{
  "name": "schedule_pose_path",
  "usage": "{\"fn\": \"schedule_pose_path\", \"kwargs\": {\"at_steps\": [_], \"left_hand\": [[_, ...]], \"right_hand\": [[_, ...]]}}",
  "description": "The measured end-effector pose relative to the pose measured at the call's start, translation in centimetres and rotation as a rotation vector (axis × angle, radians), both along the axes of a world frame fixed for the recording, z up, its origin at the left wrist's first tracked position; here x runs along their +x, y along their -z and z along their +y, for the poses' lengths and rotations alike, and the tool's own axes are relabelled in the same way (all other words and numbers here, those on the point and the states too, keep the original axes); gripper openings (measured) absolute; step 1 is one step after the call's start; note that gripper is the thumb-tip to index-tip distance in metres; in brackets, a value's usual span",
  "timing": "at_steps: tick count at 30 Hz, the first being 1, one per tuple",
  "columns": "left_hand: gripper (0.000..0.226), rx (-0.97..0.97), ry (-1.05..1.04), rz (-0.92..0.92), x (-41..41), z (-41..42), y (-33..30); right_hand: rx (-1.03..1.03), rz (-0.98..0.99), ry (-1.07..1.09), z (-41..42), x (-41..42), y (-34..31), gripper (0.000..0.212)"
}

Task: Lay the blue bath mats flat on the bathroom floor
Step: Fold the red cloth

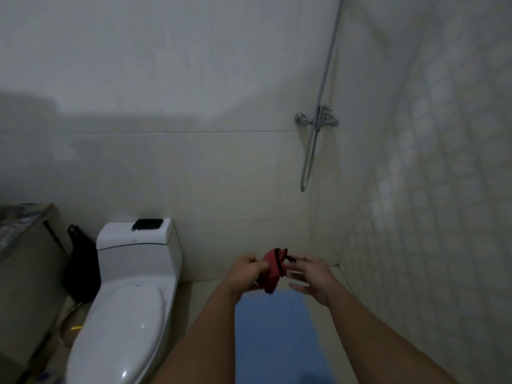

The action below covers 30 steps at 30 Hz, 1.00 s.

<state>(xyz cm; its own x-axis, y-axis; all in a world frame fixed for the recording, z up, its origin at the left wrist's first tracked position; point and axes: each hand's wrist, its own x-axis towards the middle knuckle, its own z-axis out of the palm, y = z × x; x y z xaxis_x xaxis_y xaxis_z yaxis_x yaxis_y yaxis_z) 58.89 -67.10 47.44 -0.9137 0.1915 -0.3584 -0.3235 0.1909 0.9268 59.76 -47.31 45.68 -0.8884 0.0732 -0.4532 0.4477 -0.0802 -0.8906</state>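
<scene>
Blue bath mat (277,342): near end cut by bottom edge beside toilet (124,314); far end hidden behind red pouch (273,268); right hand (311,275) fingers blurred.

A single wide-angle camera sits on the person's head, looking forward and somewhat down into the bathroom's far corner, where the back wall (210,112) meets the tiled side wall (432,176). Both forearms reach from the bottom edge up to the hands near the lower middle, close to the lens, with the floor (199,297) beyond them. The toilet (133,300) fills the lower left, while the shower tap (318,119) stands farther off, right of centre.
</scene>
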Motion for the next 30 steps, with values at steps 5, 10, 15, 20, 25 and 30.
{"fn": "schedule_pose_path", "kwargs": {"at_steps": [5, 10, 15, 20, 25, 30], "left_hand": [[0.020, 0.047, 0.008, 0.034, 0.6, 3.0, -1.1], [0.018, 0.072, -0.023, 0.055, -0.1, 5.7, -1.8], [0.022, 0.046, -0.110, 0.116, -1.7, 7.7, -1.6], [0.033, -0.069, -0.166, 0.215, -3.5, 10.9, -1.3], [0.034, -0.080, -0.130, 0.210, -5.0, 15.0, -1.6], [0.039, -0.101, -0.102, 0.201, -6.9, 18.4, -1.5]], "right_hand": [[-0.081, 0.035, -0.029, 1.9, 1.1, -2.6, 0.038], [-0.085, 0.082, -0.037, 4.6, 0.4, -3.3, 0.042], [-0.066, 0.105, 0.011, 7.2, -0.5, -3.5, 0.024], [0.131, 0.064, -0.069, 11.4, -1.5, -3.3, 0.011], [0.121, 0.078, -0.172, 14.6, -3.0, -3.8, 0.045], [0.189, 0.153, -0.240, 17.6, -5.5, -3.6, 0.026]]}}
